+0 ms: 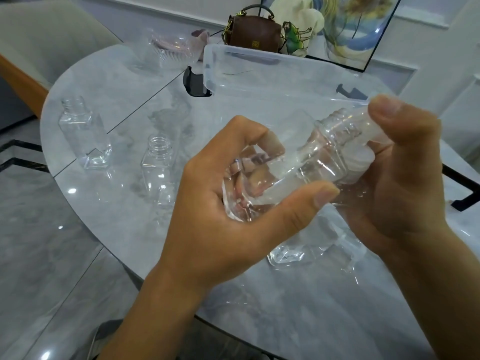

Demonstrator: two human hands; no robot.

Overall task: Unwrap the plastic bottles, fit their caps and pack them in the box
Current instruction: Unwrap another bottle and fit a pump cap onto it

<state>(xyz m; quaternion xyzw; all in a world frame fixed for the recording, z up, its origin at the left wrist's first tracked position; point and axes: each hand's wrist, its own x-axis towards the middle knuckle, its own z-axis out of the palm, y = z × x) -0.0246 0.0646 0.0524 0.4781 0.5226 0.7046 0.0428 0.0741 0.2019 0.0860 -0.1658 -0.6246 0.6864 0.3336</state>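
Observation:
My left hand (228, 203) grips the body of a clear plastic bottle (306, 162), held tilted above the table with its neck pointing up and right. My right hand (400, 172) pinches the thin plastic wrap (368, 126) at the bottle's threaded neck; whether a cap sits under the fingers I cannot tell. Two uncapped clear bottles stand on the table to the left, one (83, 133) far left, one (158, 165) nearer. Another clear bottle (288, 253) lies under my hands. The clear plastic box (259, 71) stands open behind.
The round marble table (104, 198) ends close to me and at the left. At the back are a clear glass bowl (171, 50), a brown handbag (254, 32), a cloth bag (298, 29) and a framed picture (363, 27). A pale chair (46, 35) stands back left.

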